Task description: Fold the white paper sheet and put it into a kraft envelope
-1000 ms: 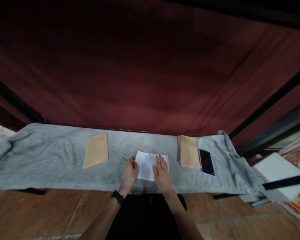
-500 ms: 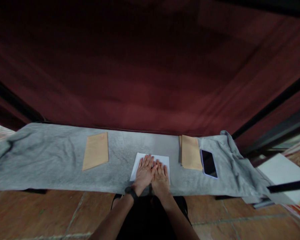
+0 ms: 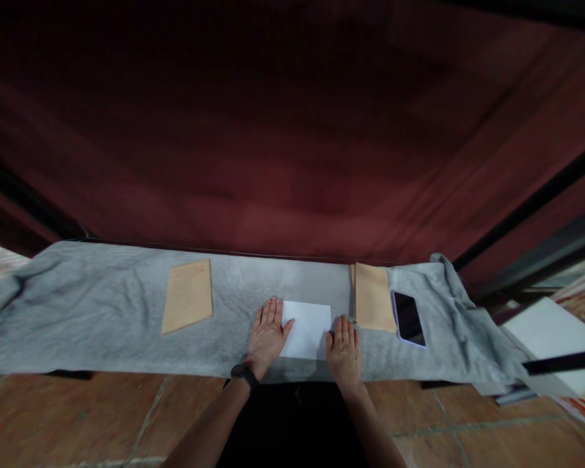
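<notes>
A white sheet of paper (image 3: 308,330), perhaps folded, lies flat on the grey cloth in front of me. My left hand (image 3: 267,330) rests palm down at its left edge, fingers straight and the thumb lying over the paper. On the opposite side, my right hand (image 3: 344,350) is laid flat against the paper's right edge, its fingers stretched out. Neither hand grips anything. Just beyond the right fingertips is a stack of brown envelopes (image 3: 374,298). Farther to the left lies a single brown envelope (image 3: 188,298).
Grey cloth (image 3: 112,305) covers the narrow table, with folds at both ends. A phone (image 3: 409,318) in a light purple case lies right of the envelope stack. Dark red fabric (image 3: 273,195) hangs behind, between black bars. A white panel (image 3: 558,338) stands at the far right.
My hands have slid apart from the middle of the paper, the left one to its left edge and the right one to its right edge. The paper's middle is uncovered now.
</notes>
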A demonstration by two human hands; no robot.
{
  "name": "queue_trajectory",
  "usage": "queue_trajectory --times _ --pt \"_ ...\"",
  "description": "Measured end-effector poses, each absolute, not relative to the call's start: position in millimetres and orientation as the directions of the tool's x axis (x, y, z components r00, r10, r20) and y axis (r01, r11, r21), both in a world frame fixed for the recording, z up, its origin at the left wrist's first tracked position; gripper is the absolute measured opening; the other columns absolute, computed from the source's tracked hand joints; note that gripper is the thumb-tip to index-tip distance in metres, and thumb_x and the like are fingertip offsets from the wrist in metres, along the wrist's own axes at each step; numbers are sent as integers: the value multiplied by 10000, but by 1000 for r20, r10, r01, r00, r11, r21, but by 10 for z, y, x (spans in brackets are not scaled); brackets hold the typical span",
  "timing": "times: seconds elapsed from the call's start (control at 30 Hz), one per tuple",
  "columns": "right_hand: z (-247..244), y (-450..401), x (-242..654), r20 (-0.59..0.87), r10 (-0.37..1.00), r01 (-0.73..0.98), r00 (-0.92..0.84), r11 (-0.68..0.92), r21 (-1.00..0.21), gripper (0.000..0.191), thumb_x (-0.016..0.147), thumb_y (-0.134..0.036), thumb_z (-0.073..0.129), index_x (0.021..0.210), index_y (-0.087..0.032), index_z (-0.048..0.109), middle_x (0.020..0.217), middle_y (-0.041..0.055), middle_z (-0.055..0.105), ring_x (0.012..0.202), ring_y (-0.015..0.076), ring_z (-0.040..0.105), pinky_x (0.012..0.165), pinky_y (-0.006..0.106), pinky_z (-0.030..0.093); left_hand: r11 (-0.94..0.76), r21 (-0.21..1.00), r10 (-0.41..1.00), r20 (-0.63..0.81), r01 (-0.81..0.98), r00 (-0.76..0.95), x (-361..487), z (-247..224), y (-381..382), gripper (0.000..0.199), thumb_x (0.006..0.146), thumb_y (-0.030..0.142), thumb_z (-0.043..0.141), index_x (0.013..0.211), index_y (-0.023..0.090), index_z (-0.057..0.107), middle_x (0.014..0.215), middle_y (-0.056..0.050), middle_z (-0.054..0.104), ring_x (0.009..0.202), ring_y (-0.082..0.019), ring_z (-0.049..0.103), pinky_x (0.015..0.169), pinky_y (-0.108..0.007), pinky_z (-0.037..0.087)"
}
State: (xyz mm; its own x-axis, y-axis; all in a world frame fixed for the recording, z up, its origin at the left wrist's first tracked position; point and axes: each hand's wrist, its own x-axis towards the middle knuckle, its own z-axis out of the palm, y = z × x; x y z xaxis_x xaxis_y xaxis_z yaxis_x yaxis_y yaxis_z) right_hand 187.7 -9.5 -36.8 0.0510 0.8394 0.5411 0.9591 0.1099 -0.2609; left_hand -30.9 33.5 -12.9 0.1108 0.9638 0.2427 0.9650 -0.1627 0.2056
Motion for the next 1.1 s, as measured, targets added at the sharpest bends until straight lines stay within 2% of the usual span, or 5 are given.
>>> queue_trajectory --times 0.2,0.4,0.7,0.9,1.1 --pt "-148 131 1336 454 883 888 -120 300 -349 550 1046 -306 283 1547 -81 266 1553 177 369 1457 268 302 1139 485 352 -165 152 964 231 974 128 -298 -111 337 660 972 501 358 1513 123 367 1579 -168 353 1487 -298 262 1202 -495 201" --pt "-168 334 986 261 944 907 -200 280 -316 498 1027 -261 320 1472 -68 431 1527 157 420 1440 253 337 1179 451 266 -157 78 973 184 985 140 -286 -109 334 608 975 414 357 1517 139 365 1576 -156 367 1478 -290 284 1206 -511 162" --pt "-335 218 1495 395 896 943 -204 289 -167 520 1040 -325 335 1501 -91 390 1533 181 397 1418 294 371 1160 495 240 -180 84 959 237 980 156 -243 -52 309 613 979 443 376 1481 92 416 1546 -183 404 1457 -300 332 1211 -498 173" --pt "-358 194 1608 387 898 951 -209 278 -132 530 1040 -342 349 1508 -95 376 1538 182 389 1425 292 360 1157 488 252 -395 57 893 259 917 369 -239 -12 277 491 1007 307 332 1429 106 485 1508 -143 477 1439 -247 373 1217 -452 195" --pt "-361 193 1612 367 904 952 -219 281 -122 544 1042 -355 335 1520 -95 352 1545 193 373 1429 304 347 1145 506 265 -578 118 810 204 808 550 -290 21 240 499 1023 383 330 1463 175 440 1559 -88 417 1470 -200 308 1221 -409 170"
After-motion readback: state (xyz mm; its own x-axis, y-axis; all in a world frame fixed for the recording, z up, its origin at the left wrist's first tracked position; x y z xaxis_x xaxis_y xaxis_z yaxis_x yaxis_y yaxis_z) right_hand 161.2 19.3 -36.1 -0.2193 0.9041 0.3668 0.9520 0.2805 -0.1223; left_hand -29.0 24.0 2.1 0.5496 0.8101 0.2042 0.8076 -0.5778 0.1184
